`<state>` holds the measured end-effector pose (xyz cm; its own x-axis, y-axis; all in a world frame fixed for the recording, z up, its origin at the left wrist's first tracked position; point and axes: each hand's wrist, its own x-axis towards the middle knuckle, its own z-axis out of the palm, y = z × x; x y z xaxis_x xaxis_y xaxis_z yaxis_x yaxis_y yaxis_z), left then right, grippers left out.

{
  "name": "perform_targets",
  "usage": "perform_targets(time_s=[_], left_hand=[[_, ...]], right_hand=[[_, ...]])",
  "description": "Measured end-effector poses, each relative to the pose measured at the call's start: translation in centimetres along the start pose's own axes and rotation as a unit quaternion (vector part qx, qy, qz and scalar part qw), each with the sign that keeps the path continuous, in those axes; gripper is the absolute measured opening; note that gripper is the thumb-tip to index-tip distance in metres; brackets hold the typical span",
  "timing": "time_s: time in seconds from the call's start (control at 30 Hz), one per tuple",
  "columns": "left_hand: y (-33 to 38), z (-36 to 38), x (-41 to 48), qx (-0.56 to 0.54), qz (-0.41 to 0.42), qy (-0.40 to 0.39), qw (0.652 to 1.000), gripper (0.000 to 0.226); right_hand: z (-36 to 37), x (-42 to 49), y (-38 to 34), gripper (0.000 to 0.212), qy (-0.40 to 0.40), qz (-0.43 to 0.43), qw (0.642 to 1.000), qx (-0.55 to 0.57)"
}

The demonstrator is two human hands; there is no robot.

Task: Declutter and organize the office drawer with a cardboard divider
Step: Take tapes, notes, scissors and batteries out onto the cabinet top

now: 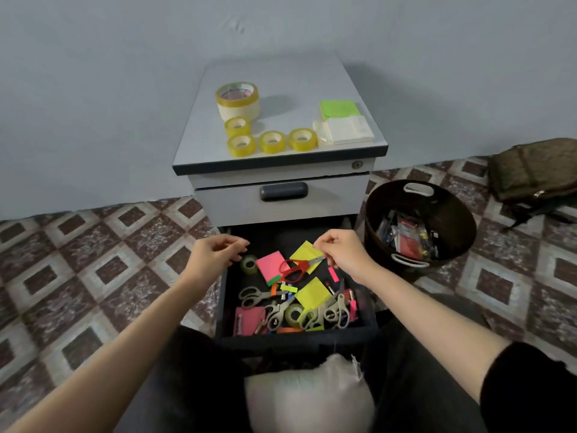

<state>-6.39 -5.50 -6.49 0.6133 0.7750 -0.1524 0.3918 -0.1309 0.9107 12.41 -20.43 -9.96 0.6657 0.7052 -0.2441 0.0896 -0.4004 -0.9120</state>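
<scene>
Fingers (237,246) of left hand (215,253) and right hand (342,250) hover loosely curled, empty, above the drawer (299,339).

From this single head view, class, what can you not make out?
Head view, drawer back: lost in shadow under the cabinet.
Head view, bin contents: too small and jumbled to name.
Head view, right hand: curled fingers hide whether its grip holds the red scissors.
Cardboard divider: not in view.

A plain pale blue-grey wall (93,89) meets a floor (93,260) of brown-and-cream diamond tiles; a grey pedestal cabinet (281,73) stands against the wall; light is soft and even.
</scene>
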Motion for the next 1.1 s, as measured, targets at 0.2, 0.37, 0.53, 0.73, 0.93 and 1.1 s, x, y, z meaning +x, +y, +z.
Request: perform_targets(time_s=[0.2, 0.37, 0.53, 0.73, 0.93, 1.1], left_hand=[[-6.2, 1.8, -0.4, 0.049, -0.048, -0.015, 0.998, 0.018], [-8.9, 2.9, 0.8, 0.101, -0.071, -0.043, 0.991, 0.011], [-9.7, 3.5, 2.7, 0.136, -0.088, -0.056, 0.985, 0.008], [-11.5, 5.6, 4.8, 0.227, -0.124, -0.121, 0.958, 0.013], [-14.7, 6.7, 5.6, 0.426, -0.16, -0.272, 0.848, 0.03], [-15.8, 7.0, 6.1, 0.496, -0.144, -0.25, 0.819, 0.041]], right_hand=[[2.5, 0.7, 3.0, 0.008, -0.056, 0.01, 0.994, -0.095], [3.6, 1.9, 4.2, 0.008, -0.098, 0.012, 0.985, -0.139], [4.1, 3.5, 5.1, 0.008, -0.116, 0.028, 0.981, -0.152], [4.3, 5.6, 5.3, 0.007, -0.114, 0.045, 0.983, -0.138], [3.5, 7.4, 5.0, 0.007, -0.113, 0.079, 0.982, -0.128], [3.8, 7.9, 5.8, 0.009, -0.131, 0.085, 0.975, -0.155]])
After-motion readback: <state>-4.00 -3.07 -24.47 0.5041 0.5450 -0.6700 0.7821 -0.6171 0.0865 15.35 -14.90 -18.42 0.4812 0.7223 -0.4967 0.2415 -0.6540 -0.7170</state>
